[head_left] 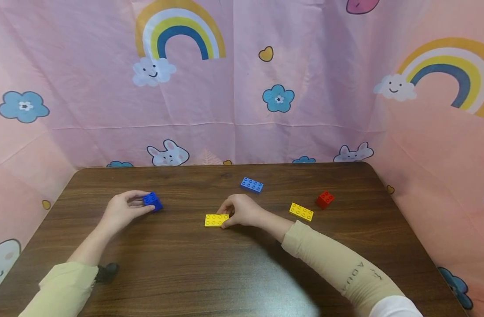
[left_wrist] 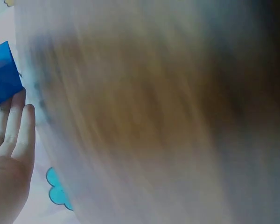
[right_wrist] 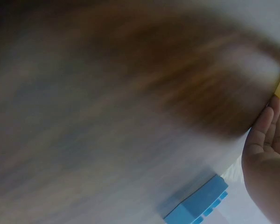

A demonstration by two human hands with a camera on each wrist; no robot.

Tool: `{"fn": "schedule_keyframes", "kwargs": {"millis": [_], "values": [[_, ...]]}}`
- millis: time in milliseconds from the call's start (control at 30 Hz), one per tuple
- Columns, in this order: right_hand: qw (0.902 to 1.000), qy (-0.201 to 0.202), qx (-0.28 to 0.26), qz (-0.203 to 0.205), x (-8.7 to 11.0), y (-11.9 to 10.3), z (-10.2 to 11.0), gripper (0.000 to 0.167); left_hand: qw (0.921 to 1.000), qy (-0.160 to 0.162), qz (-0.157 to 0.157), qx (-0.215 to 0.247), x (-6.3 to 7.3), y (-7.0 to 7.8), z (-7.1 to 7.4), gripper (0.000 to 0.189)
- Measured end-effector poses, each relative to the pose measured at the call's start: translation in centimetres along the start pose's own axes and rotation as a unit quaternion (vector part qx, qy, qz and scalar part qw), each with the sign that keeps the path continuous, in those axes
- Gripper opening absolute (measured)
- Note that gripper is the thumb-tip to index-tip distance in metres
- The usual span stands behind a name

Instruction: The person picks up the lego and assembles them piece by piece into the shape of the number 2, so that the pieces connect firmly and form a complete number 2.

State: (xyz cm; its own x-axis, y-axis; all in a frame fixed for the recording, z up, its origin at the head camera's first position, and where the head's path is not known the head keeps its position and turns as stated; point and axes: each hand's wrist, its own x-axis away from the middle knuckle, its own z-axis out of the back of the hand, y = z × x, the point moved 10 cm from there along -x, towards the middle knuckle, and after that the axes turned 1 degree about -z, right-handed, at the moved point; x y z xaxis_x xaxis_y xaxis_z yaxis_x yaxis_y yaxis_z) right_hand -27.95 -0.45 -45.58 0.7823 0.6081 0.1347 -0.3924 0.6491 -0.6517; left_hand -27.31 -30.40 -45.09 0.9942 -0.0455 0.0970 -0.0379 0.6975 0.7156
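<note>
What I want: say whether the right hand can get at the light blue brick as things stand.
Probably yes: the light blue brick lies just beyond the right hand, with nothing visible between them. But it grips a yellow brick, which it would likely need to release first.

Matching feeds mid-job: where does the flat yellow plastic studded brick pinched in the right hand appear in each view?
Head: the yellow brick sits below and slightly left of centre, in the right hand.
Left wrist: not in it.
Right wrist: only part shows, cut off by the right edge, in the upper half.
Shared landmark: the brown wood-grain tabletop, blurred in both wrist views.
</note>
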Motion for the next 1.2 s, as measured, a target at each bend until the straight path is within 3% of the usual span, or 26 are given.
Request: {"fn": "schedule_keyframes", "kwargs": {"millis": [367,800,1200], "values": [[0.9997,-0.009,-0.023,-0.007,0.7,1.0,0.3,0.028,0.9995,0.005,-0.013,0.028,0.2,2.4,-1.0,0.06],[0.9997,0.004,-0.023,0.003,1.3,1.9,1.2,0.028,0.993,-0.031,-0.001,0.114,0.6,5.1,-3.4,0.059],[0.9998,0.007,-0.021,-0.003,1.9,2.5,2.0,0.027,0.9868,-0.056,-0.025,0.15,0.4,8.1,-5.9,0.051]]}}
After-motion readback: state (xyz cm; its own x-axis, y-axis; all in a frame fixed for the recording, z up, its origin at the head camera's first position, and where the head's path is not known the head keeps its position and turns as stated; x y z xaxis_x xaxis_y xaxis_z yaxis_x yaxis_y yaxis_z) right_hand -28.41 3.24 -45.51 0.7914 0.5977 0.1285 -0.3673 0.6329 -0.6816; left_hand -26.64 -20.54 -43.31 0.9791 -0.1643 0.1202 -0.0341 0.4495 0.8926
